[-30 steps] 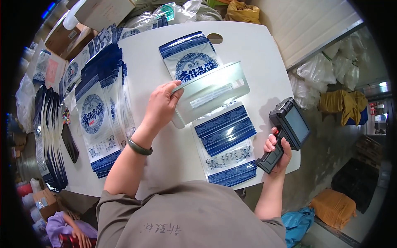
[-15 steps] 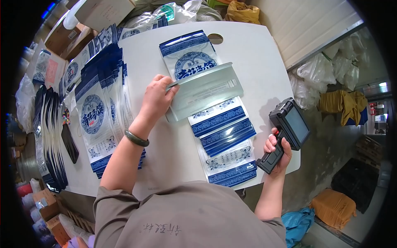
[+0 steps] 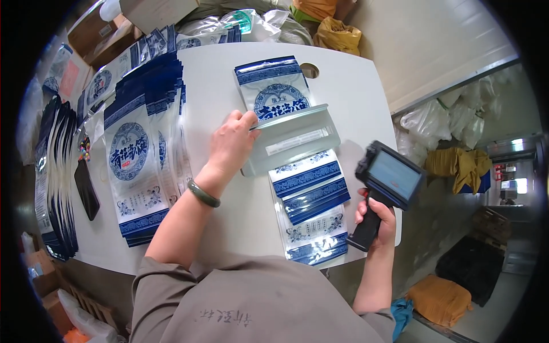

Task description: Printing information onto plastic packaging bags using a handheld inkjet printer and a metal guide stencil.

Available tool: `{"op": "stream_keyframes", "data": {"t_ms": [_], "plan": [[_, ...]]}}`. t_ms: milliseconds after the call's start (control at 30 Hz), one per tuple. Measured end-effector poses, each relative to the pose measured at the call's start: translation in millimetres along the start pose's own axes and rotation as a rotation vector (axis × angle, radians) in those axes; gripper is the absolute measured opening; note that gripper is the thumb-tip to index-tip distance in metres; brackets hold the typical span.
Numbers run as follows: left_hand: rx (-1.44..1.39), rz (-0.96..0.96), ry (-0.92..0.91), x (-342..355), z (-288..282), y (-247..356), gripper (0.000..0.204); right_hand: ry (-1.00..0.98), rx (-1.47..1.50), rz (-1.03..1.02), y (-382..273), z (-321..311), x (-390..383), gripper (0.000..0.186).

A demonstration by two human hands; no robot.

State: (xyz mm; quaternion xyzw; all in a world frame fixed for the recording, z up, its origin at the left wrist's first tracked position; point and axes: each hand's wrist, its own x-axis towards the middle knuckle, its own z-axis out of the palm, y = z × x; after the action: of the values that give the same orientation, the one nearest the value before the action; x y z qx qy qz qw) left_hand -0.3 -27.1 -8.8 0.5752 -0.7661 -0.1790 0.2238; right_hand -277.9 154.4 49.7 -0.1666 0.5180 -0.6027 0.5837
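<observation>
My left hand (image 3: 231,143) is closed on the left edge of a clear, greenish plastic plate (image 3: 280,157) with bent-up sides and a slot across it. The plate lies over blue-and-white printed pouches; one pouch (image 3: 274,86) shows beyond it, and overlapping pouches (image 3: 311,206) show on its near side. At the right, my right hand (image 3: 378,220) is wrapped round the handle of a black handheld printer with a screen (image 3: 394,174). That device is held up over the table's right edge, apart from the plate.
Several fanned pouches (image 3: 128,154) cover the left of the white table (image 3: 214,74). A black phone (image 3: 87,191) with a beaded strap lies beside another row of pouches (image 3: 57,177). Cartons (image 3: 106,40) stand at the far left; plastic bags (image 3: 432,128) hang at the right.
My right hand has tilted the handheld printer so its screen faces up more, and moved it slightly left. My left hand stays on the plate. The whole view has shifted a little.
</observation>
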Motion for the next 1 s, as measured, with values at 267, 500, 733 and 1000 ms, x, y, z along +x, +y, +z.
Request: {"op": "stream_keyframes", "data": {"t_ms": [267,500,733,1000], "plan": [[-0.081,-0.007,0.031,0.9,-5.3,-4.3,0.017,-0.202,-0.676,0.206,-21.1,101.8,26.9,0.025],[-0.128,0.003,0.056,-0.1,1.0,-6.4,0.012,-0.201,-0.818,0.359,-11.2,134.3,53.6,0.013],[-0.178,0.028,0.089,-0.9,2.7,-10.3,0.010,-0.229,-0.954,0.335,-5.9,160.0,49.2,0.012],[-0.178,0.053,0.071,1.2,2.8,-11.8,0.017,-0.186,-1.039,0.421,2.7,165.5,60.4,0.014]]}}
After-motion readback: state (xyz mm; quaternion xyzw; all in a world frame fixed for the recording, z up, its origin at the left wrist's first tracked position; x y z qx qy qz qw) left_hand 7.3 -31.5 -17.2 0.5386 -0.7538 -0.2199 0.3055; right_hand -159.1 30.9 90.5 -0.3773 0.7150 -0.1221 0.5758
